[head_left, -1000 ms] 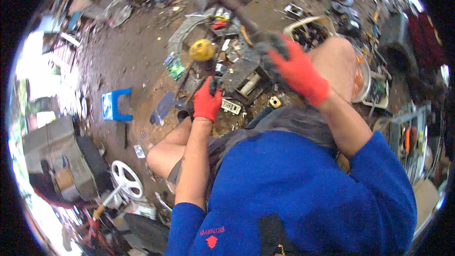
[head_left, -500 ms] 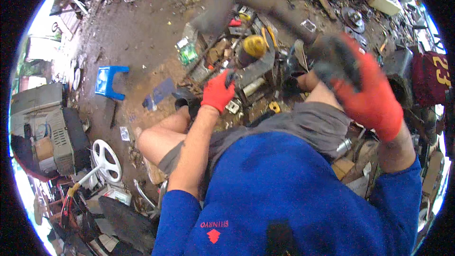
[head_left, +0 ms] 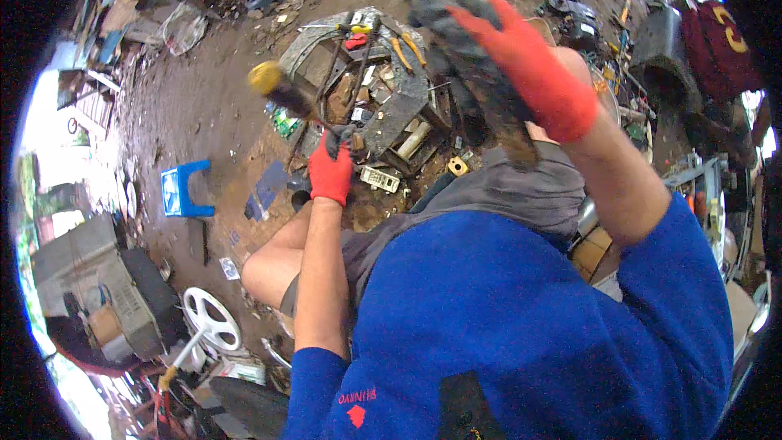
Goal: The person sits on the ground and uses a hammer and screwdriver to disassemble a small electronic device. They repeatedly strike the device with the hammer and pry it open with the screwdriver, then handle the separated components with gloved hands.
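Observation:
My left hand [head_left: 330,169], in a red glove with dark fingertips, is closed around the shaft of a screwdriver [head_left: 287,98] with a yellow and black handle. Its handle tilts away to the upper left. Whether the fingertips also pinch a small part is unclear. My right hand [head_left: 521,65], in a matching glove, grips a hammer [head_left: 515,143], raised right of the work block; its far end is cut off at the top edge. Below both hands is a grey, many-sided work block [head_left: 411,110] holding scraps and tools. A cream slotted part [head_left: 380,179] lies beside it.
Orange-handled pliers [head_left: 403,53] lie on the block. A blue stool [head_left: 187,189] stands left, with a white wheel on a shaft [head_left: 210,319] nearer me. An old grey casing [head_left: 102,293] is at far left. Scrap covers the ground to the right, by a maroon cloth [head_left: 717,49].
The screwdriver's handle has swung leftward from over the block, and my left hand has shifted left. My right hand, with the hammer, has moved up and left. The whole view has shifted.

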`<state>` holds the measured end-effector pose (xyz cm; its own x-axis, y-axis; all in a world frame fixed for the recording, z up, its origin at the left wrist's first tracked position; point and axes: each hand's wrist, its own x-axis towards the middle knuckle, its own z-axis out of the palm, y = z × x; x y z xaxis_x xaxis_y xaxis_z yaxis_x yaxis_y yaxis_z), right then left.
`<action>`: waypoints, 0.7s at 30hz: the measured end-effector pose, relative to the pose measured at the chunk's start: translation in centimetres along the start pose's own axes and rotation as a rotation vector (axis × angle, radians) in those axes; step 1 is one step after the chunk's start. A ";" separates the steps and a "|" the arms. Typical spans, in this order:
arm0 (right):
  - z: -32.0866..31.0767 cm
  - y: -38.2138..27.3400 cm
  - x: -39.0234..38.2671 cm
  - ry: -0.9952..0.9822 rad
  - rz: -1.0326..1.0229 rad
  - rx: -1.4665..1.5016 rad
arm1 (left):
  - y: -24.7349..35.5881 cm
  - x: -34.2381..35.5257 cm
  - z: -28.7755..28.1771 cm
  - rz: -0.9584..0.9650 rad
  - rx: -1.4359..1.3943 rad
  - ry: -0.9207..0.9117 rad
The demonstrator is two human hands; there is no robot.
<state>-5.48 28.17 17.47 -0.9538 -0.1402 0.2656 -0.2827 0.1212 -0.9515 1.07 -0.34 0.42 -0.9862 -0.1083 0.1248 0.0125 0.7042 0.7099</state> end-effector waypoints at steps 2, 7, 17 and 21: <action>0.6 3.8 0.4 -0.064 0.211 0.132 | 0.1 0.6 0.1 0.001 -0.061 0.017; 4.6 13.0 -2.5 -0.202 0.348 0.201 | -1.7 1.2 0.2 0.020 -0.093 -0.024; 12.5 17.0 -3.6 -0.362 0.534 -0.089 | -4.0 0.1 0.7 0.011 -0.153 0.038; 17.0 21.3 -3.6 -0.322 0.505 -0.075 | -4.0 0.2 1.2 -0.016 -0.212 0.060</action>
<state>-6.39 14.54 -6.40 -0.8967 -0.3364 -0.2875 0.1794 0.3175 -0.9311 0.63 -2.34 -3.26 -0.9751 -0.1641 0.1493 0.0380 0.5396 0.8410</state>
